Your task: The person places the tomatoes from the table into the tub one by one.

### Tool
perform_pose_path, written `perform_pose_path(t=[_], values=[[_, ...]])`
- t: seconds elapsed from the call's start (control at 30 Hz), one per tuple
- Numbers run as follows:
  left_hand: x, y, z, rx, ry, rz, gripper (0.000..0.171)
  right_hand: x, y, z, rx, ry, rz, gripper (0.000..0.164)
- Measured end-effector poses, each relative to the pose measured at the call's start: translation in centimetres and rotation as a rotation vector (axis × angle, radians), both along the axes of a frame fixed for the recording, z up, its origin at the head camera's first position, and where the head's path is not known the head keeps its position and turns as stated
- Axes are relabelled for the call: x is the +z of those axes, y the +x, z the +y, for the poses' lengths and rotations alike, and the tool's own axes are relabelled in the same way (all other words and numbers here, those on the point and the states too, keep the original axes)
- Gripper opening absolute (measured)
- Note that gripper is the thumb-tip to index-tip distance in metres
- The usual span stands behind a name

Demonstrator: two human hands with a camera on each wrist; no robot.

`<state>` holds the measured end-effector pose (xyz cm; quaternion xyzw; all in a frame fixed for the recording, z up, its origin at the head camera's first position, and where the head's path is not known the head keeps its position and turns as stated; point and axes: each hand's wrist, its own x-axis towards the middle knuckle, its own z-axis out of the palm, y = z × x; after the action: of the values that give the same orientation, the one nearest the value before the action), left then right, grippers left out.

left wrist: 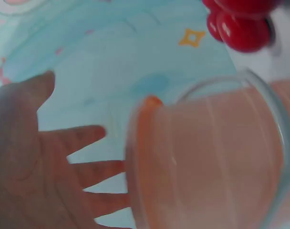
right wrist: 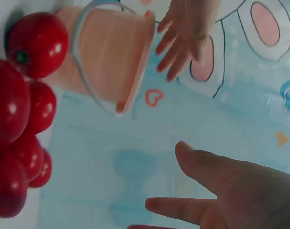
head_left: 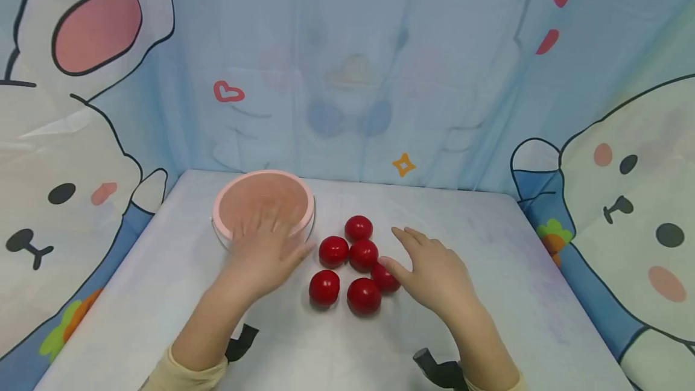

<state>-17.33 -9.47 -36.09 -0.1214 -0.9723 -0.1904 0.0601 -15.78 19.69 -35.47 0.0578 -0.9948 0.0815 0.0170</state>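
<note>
A pink bucket (head_left: 301, 184) stands at the back left of the table, its pale handle (left wrist: 284, 129) hanging down one side. Over its front rim hovers my left hand (head_left: 259, 261), fingers spread and nothing held; the left wrist view shows the fingertips right by the rim. Several red tomatoes sit in a loose cluster right of the bucket, among them a front left tomato (head_left: 324, 287) and one with a green stem mark (right wrist: 37, 45). My right hand (head_left: 434, 270) is just right of the cluster, fingers extended, its thumb overlapping the rightmost tomato (head_left: 384, 280) in the head view.
The white table (head_left: 543, 294) reaches back to a blue curtain (head_left: 347, 77) printed with cartoon rabbits. Black straps (head_left: 242, 343) show at both wrists.
</note>
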Motion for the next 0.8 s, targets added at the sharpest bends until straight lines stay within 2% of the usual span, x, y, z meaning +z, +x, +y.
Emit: perform_pose_path(t=[0.17,0.23,0.33,0.47,0.57,0.63,0.8], values=[[-0.3,-2.2,-4.7,0.082,0.233,0.136,0.063,-2.4,-1.2,2.8,-0.038,-0.169,-0.079,0.063],[-0.8,-2.9,-6.5,0.138,0.341,0.152,0.060,-3.9,-1.7,3.9,-0.044,-0.249,-0.108,0.060],[-1.7,-3.6,-8.5,0.217,0.518,0.130,0.058,-6.2,-2.4,5.2,-0.057,-0.373,-0.163,0.061],[-3.3,-4.3,-9.8,0.279,0.774,0.033,0.055,-8.9,-3.1,6.1,-0.069,-0.507,-0.237,0.070],[-4.7,-4.9,-10.0,0.274,0.963,-0.048,0.055,-10.3,-3.6,6.4,-0.065,-0.599,-0.294,0.074],[-5.5,-5.3,-10.0,0.245,1.079,-0.096,0.055,-11.2,-3.7,6.5,-0.053,-0.655,-0.328,0.075],[-6.9,-5.9,-9.9,0.127,1.259,-0.140,0.055,-12.9,-3.9,6.9,-0.017,-0.722,-0.370,0.075]])
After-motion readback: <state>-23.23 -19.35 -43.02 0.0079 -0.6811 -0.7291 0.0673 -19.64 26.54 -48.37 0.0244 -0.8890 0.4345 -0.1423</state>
